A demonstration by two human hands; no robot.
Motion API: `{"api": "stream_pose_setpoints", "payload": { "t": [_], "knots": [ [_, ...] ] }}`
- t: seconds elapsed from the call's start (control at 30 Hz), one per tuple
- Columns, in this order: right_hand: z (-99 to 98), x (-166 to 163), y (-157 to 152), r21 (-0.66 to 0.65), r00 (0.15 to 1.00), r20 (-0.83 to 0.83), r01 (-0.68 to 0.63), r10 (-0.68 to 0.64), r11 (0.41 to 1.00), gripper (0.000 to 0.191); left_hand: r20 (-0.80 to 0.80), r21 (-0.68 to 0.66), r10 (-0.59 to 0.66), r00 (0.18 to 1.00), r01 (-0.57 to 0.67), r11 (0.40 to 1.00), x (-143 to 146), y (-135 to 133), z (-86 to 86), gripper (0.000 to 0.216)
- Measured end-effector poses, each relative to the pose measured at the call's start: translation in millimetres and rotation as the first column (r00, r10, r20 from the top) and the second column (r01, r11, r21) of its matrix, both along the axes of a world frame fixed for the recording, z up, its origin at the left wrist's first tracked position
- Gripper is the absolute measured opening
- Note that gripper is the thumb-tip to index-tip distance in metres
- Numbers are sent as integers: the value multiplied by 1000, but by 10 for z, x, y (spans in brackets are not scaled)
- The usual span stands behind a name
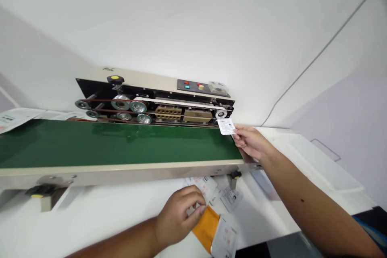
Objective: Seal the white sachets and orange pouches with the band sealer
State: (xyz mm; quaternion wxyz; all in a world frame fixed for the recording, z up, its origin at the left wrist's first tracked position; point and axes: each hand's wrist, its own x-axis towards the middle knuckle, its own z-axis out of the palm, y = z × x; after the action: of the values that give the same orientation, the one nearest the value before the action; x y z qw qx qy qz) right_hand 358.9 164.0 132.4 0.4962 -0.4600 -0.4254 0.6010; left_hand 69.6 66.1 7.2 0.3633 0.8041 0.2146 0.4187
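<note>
My right hand [249, 141] pinches a small white printed sachet [226, 126] by its right edge. The sachet's upper edge is at the intake end of a band sealing machine [154, 88], just below the white roller. Lower down, my left hand [183, 215] is closed, thumb and forefinger meeting at the upper corner of an orange packet [205, 229]. A white printed packet [226, 237] lies against the orange one. Beyond the left hand, more white printed sachets [204, 185] lie on the table, partly under the conveyor's edge.
The green conveyor belt [121, 145] runs along the machine's front. Black knobs [42, 190] stick out below its frame. A control panel [193, 86] with coloured buttons is on top. Printed packets [18, 117] lie at the belt's far left. A translucent bin [326, 161] stands at right.
</note>
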Motion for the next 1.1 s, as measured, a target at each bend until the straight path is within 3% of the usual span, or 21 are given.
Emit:
{"api": "stream_pose_setpoints", "payload": {
  "t": [0.2,0.33,0.37,0.43,0.5,0.53,0.57,0.6,0.67,0.73,0.8,0.93,1.03,1.1],
  "knots": [
    [-36,-110,93,32,999,28,28,-29,999,33,-19,8,-1,1000,1,1000,5,1,4,19],
    [-33,-181,32,126,962,226,124,-150,984,49,-23,-2,-2,1000,2,1000,13,-6,7,16],
    [-39,-204,-42,207,927,296,174,-231,963,48,-22,-4,0,1000,0,1000,14,-9,4,15],
    [-82,-268,-271,428,823,373,257,-428,866,34,-26,-9,5,1000,-5,1000,12,-14,-7,15],
    [-181,-367,-565,622,789,358,198,-500,757,13,-35,-27,23,999,-24,999,4,-20,-31,13],
    [-250,-432,-712,679,836,371,53,-404,732,18,-36,-46,35,999,-36,998,-1,-22,-47,10],
    [-329,-509,-844,708,883,411,-154,-225,689,25,-34,-72,37,999,-39,997,-6,-24,-65,14],
    [-415,-596,-951,710,884,466,-350,-35,611,27,-26,-98,28,999,-31,995,-12,-24,-84,25],
    [-591,-777,-1073,689,829,509,-553,231,468,29,-18,-127,-31,999,29,991,-18,-18,-118,55],
    [-759,-923,-1083,701,819,466,-573,335,426,32,-49,-131,-108,993,101,986,-17,-4,-136,72],
    [-915,-992,-1034,728,846,405,-527,346,439,35,-114,-134,-127,985,112,985,-12,15,-134,67],
    [-1177,-955,-964,738,884,346,-463,313,491,39,-209,-51,-27,978,16,999,-12,38,-100,52],
    [-1284,-940,-968,735,902,322,-429,287,525,41,-327,60,46,944,-28,998,-22,38,-97,60],
    [-1306,-964,-969,750,907,325,-420,267,511,42,-426,84,39,904,-4,996,-27,40,-125,70]
  ]
}}
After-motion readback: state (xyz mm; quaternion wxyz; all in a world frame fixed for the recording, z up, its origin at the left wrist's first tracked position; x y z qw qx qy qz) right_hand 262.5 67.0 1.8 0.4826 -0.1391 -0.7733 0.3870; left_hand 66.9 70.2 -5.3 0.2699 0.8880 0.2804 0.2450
